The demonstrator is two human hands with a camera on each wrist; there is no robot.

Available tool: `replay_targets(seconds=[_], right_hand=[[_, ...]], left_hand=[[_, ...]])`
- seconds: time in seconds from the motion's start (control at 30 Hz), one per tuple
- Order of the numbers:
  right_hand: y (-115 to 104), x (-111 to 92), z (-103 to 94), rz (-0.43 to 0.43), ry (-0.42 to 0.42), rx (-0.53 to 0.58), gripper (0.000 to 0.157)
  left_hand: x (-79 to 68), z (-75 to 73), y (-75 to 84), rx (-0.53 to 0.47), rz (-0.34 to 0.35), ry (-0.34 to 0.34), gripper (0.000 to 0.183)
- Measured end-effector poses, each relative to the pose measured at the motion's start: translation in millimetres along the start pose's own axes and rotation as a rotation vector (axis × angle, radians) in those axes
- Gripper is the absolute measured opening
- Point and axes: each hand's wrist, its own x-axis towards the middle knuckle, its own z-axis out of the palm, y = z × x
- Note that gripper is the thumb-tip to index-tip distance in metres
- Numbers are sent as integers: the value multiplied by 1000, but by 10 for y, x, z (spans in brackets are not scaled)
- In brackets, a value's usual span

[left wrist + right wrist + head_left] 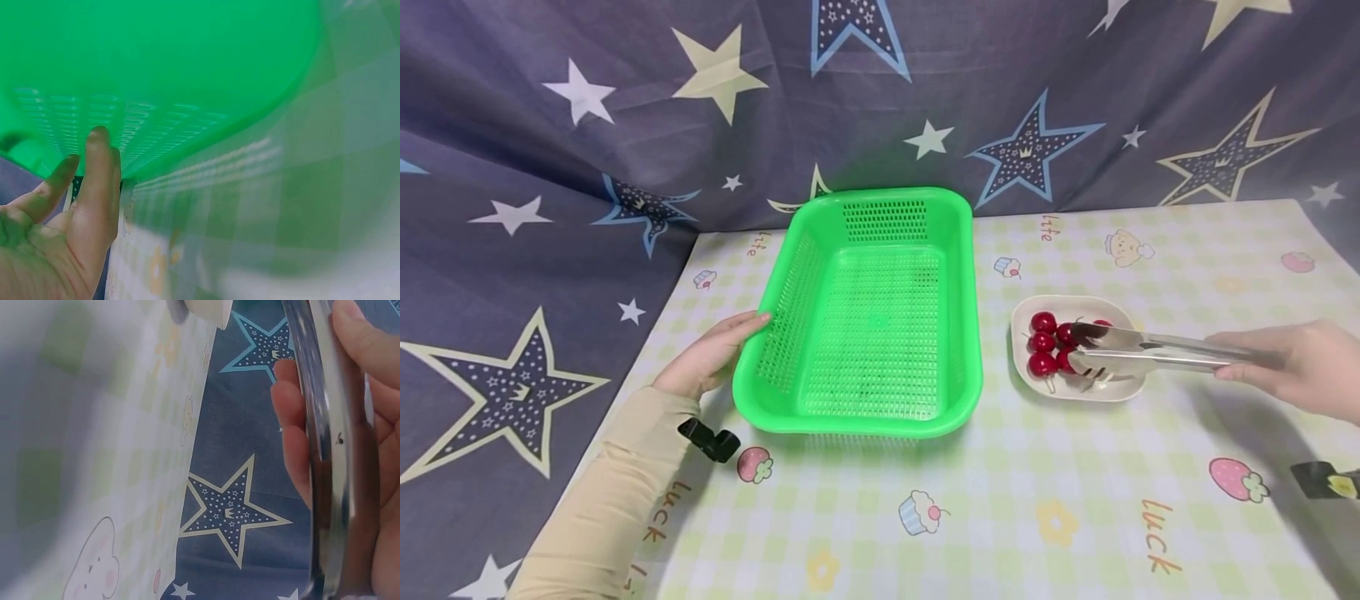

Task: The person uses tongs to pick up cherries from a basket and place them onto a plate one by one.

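A bright green plastic basket [966,333] with slotted walls stands on the table, with no items inside. My left hand [711,354] grips its left rim; in the left wrist view, fingers [97,169] lie against the slotted wall. At the right, my right hand [1296,367] holds metal tongs [1180,350] by the handle end. The tongs' head lies over a small white dish [1037,304] of red cherries [1042,364], hiding some of them. Whether a cherry is between the tongs' tips I cannot tell. In the right wrist view, curled fingers wrap the tongs [337,450].
A checked tablecloth [1000,517] with printed cupcakes and strawberries covers the table. Behind and to the left hangs a dark star-patterned cloth [647,158], close to the basket's back rim. The dish sits a short gap to the right of the basket.
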Motion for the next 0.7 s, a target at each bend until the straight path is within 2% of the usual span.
replay_targets(seconds=[0.53, 0.63, 0.7], right_hand=[[17, 16, -32, 46, 24, -2, 48], [6, 36, -44, 104, 19, -3, 50], [-3, 66, -47, 180, -8, 20, 51]], left_hand=[[-7, 4, 17, 19, -17, 5, 78], [-7, -3, 6, 13, -12, 5, 77], [-7, -6, -3, 3, -6, -3, 75]])
